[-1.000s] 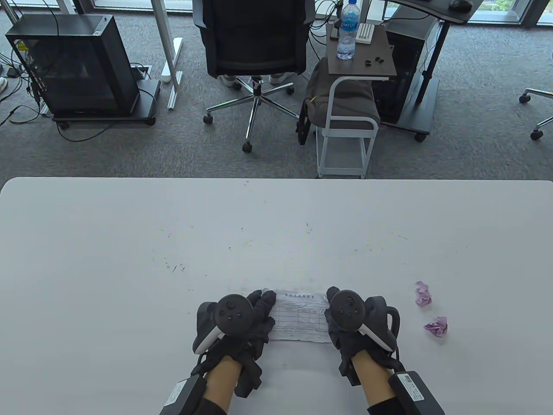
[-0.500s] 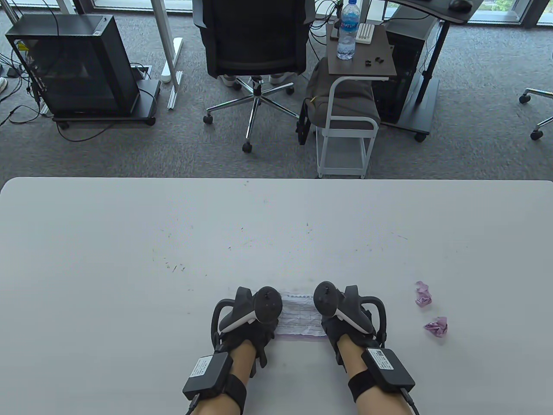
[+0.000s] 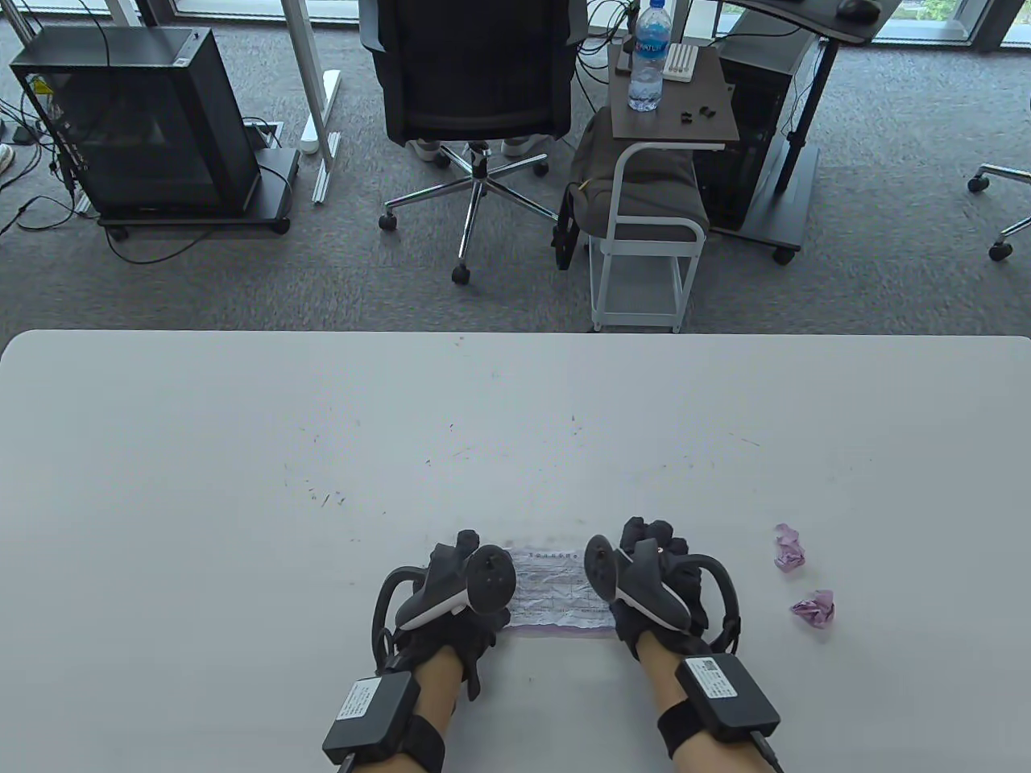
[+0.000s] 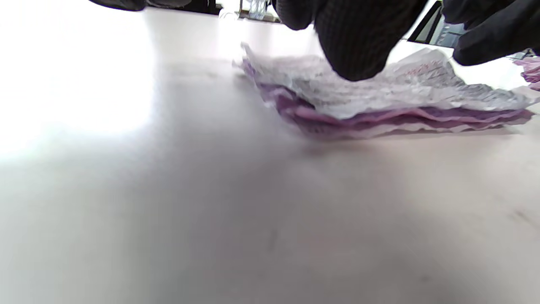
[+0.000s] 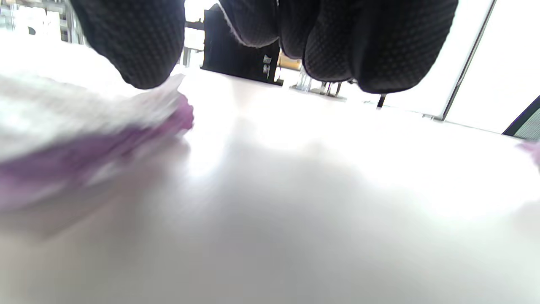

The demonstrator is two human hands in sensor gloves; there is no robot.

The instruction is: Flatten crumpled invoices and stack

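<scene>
White invoice [image 3: 556,586] tops a purple-edged stack; left hand [image 3: 451,600] and right hand [image 3: 656,584] flank its ends, grip unclear. Square edges gently.

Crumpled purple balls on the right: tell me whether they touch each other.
Apart. The table view shows bare table between the farther purple ball and the nearer purple ball, both right of the right hand.

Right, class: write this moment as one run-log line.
left hand: at stack's left edge | right hand: at its right edge | invoice stack: white sheet over purple | crumpled purple invoices: two waiting, right
</scene>
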